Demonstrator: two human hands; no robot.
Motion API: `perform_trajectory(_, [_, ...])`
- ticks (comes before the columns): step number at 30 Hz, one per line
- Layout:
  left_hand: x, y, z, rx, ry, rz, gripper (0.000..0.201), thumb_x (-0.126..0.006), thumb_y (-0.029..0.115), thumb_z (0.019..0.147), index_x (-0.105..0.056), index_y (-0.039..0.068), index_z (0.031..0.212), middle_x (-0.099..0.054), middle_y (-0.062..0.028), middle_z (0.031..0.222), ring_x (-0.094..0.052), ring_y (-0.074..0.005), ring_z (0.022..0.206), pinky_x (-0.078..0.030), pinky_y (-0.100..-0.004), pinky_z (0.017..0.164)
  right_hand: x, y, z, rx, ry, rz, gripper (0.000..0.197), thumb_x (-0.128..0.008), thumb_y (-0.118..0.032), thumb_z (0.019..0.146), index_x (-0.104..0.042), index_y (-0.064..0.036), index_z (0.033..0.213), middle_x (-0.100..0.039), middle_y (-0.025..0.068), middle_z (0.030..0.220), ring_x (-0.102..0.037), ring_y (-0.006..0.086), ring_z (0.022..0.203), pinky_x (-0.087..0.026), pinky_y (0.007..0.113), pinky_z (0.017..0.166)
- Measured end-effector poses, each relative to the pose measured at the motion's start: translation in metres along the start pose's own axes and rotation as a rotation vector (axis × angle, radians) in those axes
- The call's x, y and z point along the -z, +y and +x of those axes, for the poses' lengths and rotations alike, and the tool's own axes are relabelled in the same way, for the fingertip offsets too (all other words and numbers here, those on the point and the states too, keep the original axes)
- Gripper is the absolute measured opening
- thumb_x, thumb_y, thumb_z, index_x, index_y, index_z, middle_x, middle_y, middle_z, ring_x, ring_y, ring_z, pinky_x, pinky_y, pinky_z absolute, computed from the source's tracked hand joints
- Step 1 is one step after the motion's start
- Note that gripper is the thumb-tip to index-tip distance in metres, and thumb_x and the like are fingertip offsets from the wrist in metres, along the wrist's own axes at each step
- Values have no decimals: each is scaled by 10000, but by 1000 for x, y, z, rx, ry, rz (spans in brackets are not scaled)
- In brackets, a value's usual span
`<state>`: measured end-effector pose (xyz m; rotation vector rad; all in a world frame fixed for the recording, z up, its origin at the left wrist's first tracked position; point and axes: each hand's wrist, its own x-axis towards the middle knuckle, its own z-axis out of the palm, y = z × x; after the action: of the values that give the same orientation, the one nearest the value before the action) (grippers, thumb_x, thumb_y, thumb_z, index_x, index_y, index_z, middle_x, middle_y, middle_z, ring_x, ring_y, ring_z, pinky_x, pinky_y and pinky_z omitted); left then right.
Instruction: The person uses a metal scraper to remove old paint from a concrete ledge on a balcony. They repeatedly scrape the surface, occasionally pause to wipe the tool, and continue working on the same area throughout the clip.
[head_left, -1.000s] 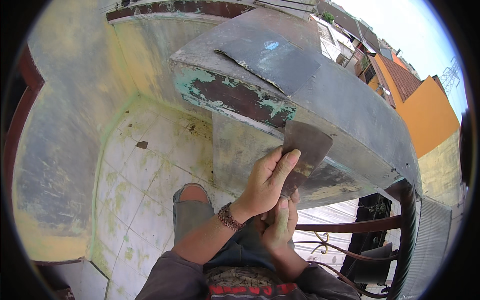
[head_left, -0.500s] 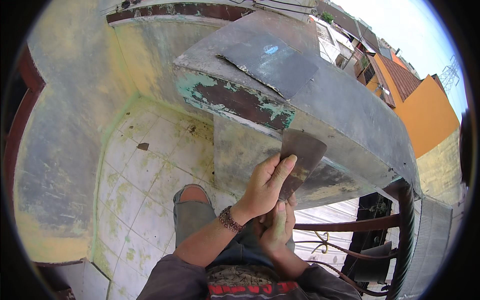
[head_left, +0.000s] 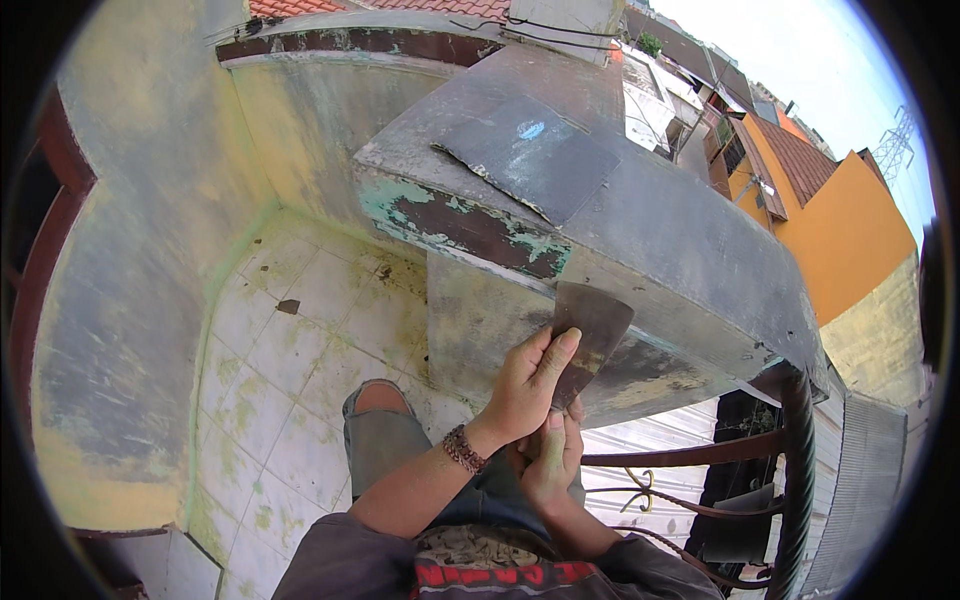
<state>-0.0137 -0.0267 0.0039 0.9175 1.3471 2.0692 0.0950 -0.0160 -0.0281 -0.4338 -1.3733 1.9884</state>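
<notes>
A wide, dark-stained paint scraper [head_left: 598, 322] points up and away in front of me, its broad blade edge close to the concrete ledge. My left hand [head_left: 520, 392], with a beaded bracelet at its wrist, pinches the blade, thumb on the upper face. Lower down, my right hand [head_left: 553, 462] is closed around the handle end, which the fingers mostly hide. Beside the blade, the ledge's front face carries peeling paint [head_left: 465, 225], flaking teal over dark brown. On the ledge top lies a dark grey sheet [head_left: 550, 165] with a ragged edge and a pale blue smear.
Stained white floor tiles [head_left: 290, 370] with a small brown flake [head_left: 288, 306] lie to the left, below a patchy grey-yellow wall [head_left: 130, 300]. Right of my hands runs a metal railing [head_left: 795, 470] with curled bars. Rooftops and an orange building [head_left: 850, 240] stand beyond.
My view has tilted slightly, bringing red roof tiles in at the top. The scraper and both hands sit a little lower and further left in the picture; the grip looks the same.
</notes>
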Motion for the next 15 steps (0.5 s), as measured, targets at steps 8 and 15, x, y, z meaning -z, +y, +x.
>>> perform_trajectory(8, [-17, -3, -5, -3, 49, -93, 293, -467, 277, 1019, -595, 16, 1055, -557, 56, 846, -476, -17, 778, -417, -191, 687, 21, 7, 2, 29, 3, -170, 346, -359, -348, 1010, -487, -27, 1027, -454, 10, 604, -353, 68, 371, -285, 202, 327])
perform_trajectory(15, [-20, 22, 1, 81, -4, -236, 308, -471, 294, 1016, -590, 11, 1002, -562, 25, 793, -483, -34, 758, -433, -202, 673, 18, -17, 10, 46, -60, -140, 368, -358, -342, 1012, -477, -3, 1086, -469, 2, 606, -356, 52, 375, -273, 196, 330])
